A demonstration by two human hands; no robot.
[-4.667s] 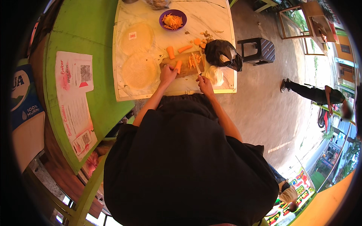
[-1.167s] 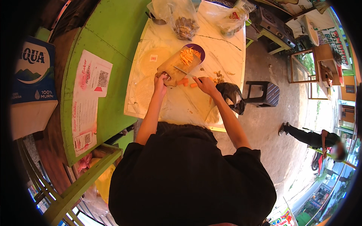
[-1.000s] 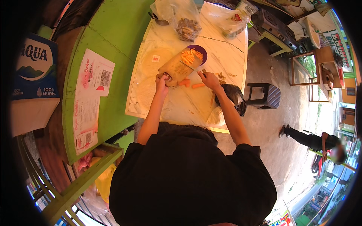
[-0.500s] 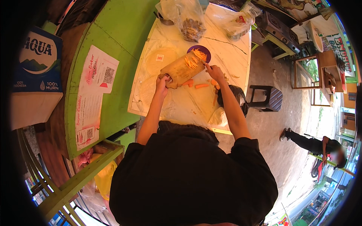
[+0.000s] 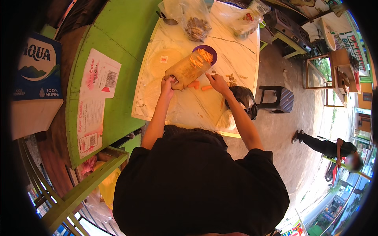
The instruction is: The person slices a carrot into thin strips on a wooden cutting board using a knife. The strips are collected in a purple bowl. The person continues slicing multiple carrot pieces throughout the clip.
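My left hand (image 5: 168, 83) is closed around the near left end of a wooden cutting board (image 5: 183, 70), with fingers through its handle hole. The board slants up to the right, its far end over a purple bowl (image 5: 214, 53). Orange carrot strips (image 5: 202, 58) are heaped at that end, over the bowl. Beside the board's right edge is my right hand (image 5: 219, 83), fingers closed; a small dark thing shows at its fingertips, too small to name. Carrot pieces (image 5: 193, 84) lie on the table under the board's near edge.
The marble-patterned table (image 5: 157, 104) also bears a clear bag of brown pieces (image 5: 198, 29), another plastic bag (image 5: 246, 25), scraps (image 5: 232, 80) and a black bag (image 5: 244, 100) by my right forearm. A stool (image 5: 277, 98) stands to the right; a person (image 5: 330, 148) is farther off.
My right hand has drawn back toward me along the board's right side, away from the carrot strips. The board stays tilted over the bowl in my left hand.
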